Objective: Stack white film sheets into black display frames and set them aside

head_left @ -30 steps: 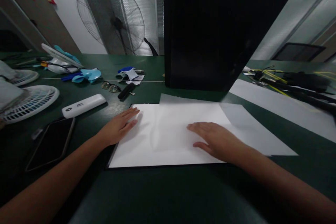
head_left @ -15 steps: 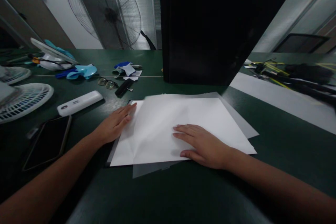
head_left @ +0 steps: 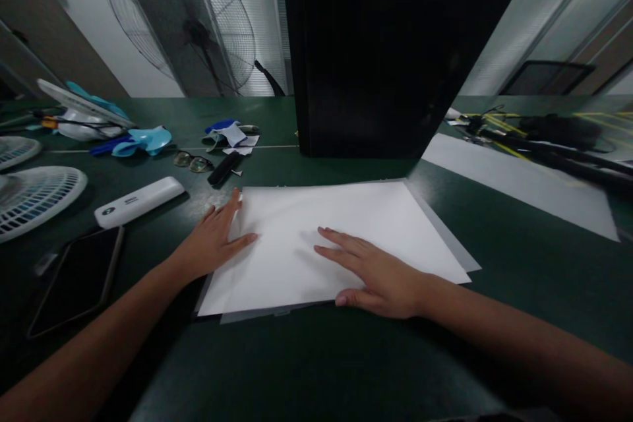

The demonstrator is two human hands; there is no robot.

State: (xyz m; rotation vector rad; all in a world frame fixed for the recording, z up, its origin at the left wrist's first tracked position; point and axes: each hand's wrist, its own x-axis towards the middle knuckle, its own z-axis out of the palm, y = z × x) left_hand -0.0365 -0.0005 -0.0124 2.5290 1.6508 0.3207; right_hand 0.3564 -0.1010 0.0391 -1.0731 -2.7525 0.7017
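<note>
A white sheet of paper point(head_left: 291, 257) lies over a stack in front of me. Beneath it, a translucent sheet point(head_left: 450, 231) sticks out along the right side and the near left edge. A dark edge of something flat shows at the stack's lower left. My left hand point(head_left: 212, 237) is at the left edge of the paper, fingers apart, its thumb reaching over the white surface. Over the right half, my right hand point(head_left: 368, 270) is spread palm down with its thumb near the front edge. Whether its fingertips touch the paper I cannot tell.
A large black panel point(head_left: 395, 59) stands behind the paper. To the left are a phone point(head_left: 76, 277), a white power bank point(head_left: 140, 202), glasses point(head_left: 192, 161) and small fans point(head_left: 44, 201). Cables and black gear point(head_left: 548, 135) lie at the right by a long white sheet point(head_left: 524, 184).
The top sheets have shifted left and lie straighter over the stack, covering more of its left side. My left hand has spread its thumb over the paper. The whole view has shifted slightly.
</note>
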